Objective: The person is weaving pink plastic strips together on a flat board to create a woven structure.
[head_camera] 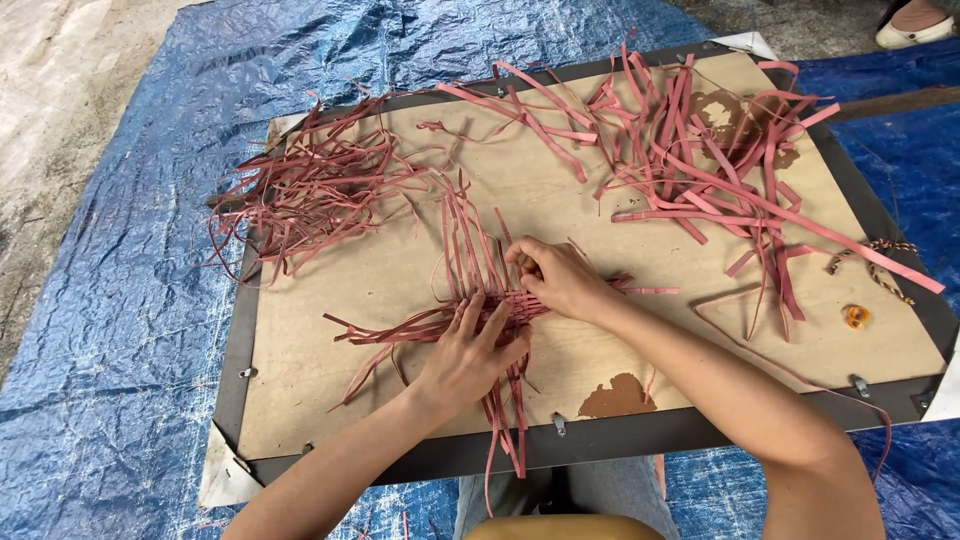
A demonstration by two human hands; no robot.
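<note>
Your left hand (470, 352) lies flat, fingers spread, pressing the woven patch (497, 303) of pink strips near the board's (330, 300) front edge. Your right hand (558, 277) — just beyond the patch — pinches one upright strip (470, 250), whose long axis runs toward the board's far edge — loose strips (700, 160) are piled there.
</note>
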